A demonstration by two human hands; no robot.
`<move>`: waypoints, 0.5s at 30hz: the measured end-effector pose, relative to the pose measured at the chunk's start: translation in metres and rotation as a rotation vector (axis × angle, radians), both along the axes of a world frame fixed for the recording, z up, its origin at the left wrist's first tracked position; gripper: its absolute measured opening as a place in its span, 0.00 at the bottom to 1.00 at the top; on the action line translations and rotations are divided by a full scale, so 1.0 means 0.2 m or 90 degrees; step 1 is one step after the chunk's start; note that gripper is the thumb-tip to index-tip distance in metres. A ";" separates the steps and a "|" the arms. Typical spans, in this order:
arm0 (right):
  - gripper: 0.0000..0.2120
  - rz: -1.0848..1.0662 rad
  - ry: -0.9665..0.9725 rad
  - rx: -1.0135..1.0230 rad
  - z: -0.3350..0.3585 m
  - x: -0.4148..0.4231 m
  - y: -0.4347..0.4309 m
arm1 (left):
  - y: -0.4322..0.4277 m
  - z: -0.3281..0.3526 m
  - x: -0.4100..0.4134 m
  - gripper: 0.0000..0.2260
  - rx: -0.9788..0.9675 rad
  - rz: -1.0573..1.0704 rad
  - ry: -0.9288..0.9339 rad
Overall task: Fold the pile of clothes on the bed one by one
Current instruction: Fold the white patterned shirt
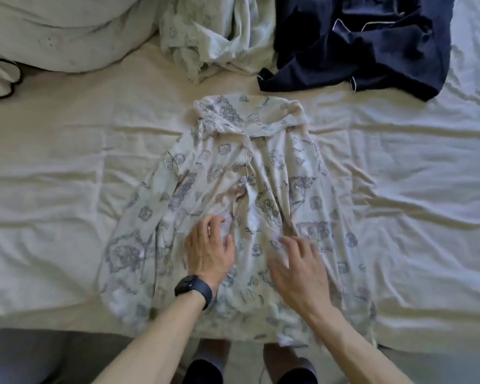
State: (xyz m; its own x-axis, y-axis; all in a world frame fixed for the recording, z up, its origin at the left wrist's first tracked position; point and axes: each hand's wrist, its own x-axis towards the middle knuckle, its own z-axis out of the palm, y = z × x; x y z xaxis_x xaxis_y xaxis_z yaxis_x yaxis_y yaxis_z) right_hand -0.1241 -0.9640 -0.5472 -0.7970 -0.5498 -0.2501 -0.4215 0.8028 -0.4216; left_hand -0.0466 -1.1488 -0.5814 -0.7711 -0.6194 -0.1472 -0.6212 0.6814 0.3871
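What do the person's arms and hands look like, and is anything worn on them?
No sleeves are in view; both forearms are bare. A dark smartwatch with a rectangular case and dark band sits just behind the left hand. The right hand has no glove, and its wrist is bare.

A bedroom in a home: a bed point(53, 295) under a creased pale sheet point(399, 167) fills the view. A pillow point(53, 31) lies at its far left. Clothes lie on it: a printed shirt point(247, 176), a pale garment point(214, 37) and a navy garment point(358, 45) with white piping.
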 end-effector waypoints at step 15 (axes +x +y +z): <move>0.19 0.188 -0.025 0.227 -0.15 0.59 0.10 | 0.14 0.02 0.79 0.29 -0.126 -0.230 -0.321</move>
State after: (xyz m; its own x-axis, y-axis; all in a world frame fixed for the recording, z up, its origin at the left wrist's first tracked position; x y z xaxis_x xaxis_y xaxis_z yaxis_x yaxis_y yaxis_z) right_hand -0.0056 -0.9437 -0.5778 -0.6054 -0.6260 -0.4916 -0.6430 0.7487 -0.1615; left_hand 0.1107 -1.1202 -0.5765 -0.8017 -0.3872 -0.4553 -0.4125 0.9097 -0.0473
